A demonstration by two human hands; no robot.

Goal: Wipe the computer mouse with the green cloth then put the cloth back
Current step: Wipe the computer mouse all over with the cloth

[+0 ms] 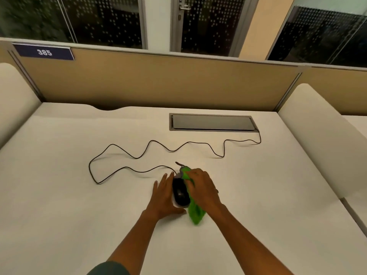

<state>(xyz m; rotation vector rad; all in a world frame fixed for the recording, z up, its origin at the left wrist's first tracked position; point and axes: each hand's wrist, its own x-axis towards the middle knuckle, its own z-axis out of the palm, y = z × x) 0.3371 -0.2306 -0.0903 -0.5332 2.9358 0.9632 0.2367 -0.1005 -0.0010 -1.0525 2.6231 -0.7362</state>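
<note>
A black wired computer mouse (180, 192) lies on the white desk (79, 195) near the middle. My left hand (163, 195) rests flat against the mouse's left side, fingers straight, thumb under its near end. My right hand (202, 188) grips the green cloth (195, 213) and presses it against the mouse's right side. One end of the cloth sticks out past my fingers by the mouse's front; the other end trails on the desk toward me.
The mouse cable (139, 155) snakes in loops across the desk to a grey cable hatch (213, 122) at the back. A tan partition (158, 80) with a sign reading 385 (44, 52) closes the far edge. Cream side dividers stand at left and right (317, 135).
</note>
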